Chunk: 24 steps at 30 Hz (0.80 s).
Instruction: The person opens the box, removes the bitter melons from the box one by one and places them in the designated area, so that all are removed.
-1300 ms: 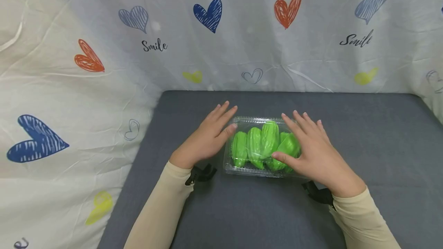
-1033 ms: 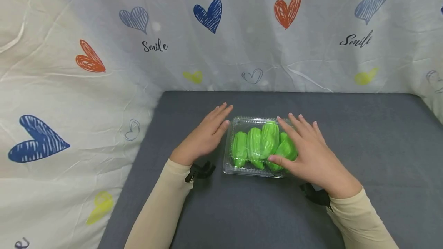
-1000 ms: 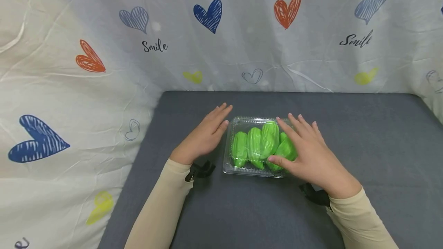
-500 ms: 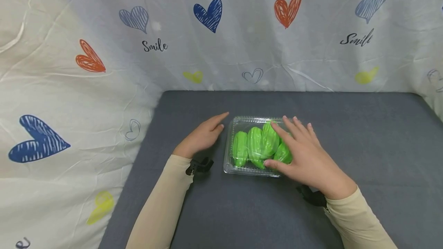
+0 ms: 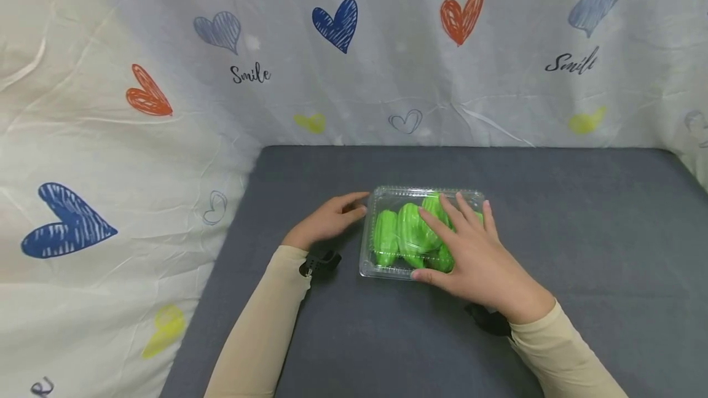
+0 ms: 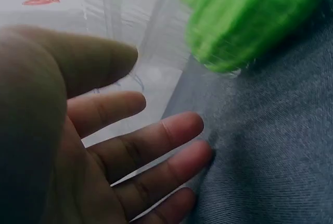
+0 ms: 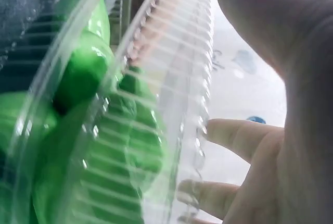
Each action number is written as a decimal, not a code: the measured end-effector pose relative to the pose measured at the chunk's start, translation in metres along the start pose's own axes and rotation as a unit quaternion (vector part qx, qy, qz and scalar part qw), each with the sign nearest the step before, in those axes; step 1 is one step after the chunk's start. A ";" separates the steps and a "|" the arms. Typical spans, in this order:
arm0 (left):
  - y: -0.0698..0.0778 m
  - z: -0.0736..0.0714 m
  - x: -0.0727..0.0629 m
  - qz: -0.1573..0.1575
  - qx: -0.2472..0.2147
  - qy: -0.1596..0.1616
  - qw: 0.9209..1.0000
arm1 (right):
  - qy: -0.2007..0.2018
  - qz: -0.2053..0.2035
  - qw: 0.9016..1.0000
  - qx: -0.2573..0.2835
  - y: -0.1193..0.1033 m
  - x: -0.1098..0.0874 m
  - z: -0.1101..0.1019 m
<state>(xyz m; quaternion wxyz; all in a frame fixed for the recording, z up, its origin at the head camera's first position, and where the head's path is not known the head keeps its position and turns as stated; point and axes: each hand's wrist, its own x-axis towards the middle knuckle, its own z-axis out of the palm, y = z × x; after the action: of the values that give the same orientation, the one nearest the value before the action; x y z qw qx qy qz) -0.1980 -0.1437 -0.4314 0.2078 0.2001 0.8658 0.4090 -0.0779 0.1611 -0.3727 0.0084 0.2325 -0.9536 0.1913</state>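
A clear plastic clamshell box (image 5: 404,272) with a lid lies on the table, holding several bright green, ribbed, elongated vegetables (image 5: 410,232). My left hand (image 5: 325,221) is low at the box's left side, fingertips right by its rim. In the left wrist view its relaxed fingers (image 6: 182,125) stand apart, with a green vegetable above them. Spread fingers of my right hand (image 5: 475,260) overlap the right part of the lid in the head view, thumb at the front edge. The right wrist view shows the ridged box wall (image 7: 192,78) between the vegetables and that hand's fingers.
Dark grey cloth covers the table (image 5: 608,250). Behind and to the left hangs a pale curtain (image 5: 398,66) printed with hearts and words. A black strap (image 5: 321,264) sits at the left wrist, another (image 5: 491,321) at the right.
My left hand has come down and its fingers have bent slightly toward the box's left edge. My right hand has moved left and a little nearer, over the box. The box stays almost in place.
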 end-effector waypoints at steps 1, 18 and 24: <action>-0.001 0.000 0.001 0.001 -0.003 0.000 1.000 | -0.003 0.000 1.000 -0.003 -0.001 0.000 0.001; -0.008 0.008 0.004 -0.002 0.002 0.018 1.000 | 0.002 -0.028 0.999 -0.025 -0.008 0.001 0.014; -0.008 0.011 0.008 0.002 -0.002 0.026 1.000 | 0.016 -0.031 0.998 -0.057 -0.009 0.002 0.022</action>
<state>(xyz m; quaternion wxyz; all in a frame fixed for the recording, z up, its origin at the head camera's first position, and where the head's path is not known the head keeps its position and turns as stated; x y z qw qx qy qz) -0.1999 -0.1376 -0.4459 0.1846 0.1902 0.8698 0.4162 -0.0739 0.1446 -0.3899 0.0426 0.2583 -0.9549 0.1402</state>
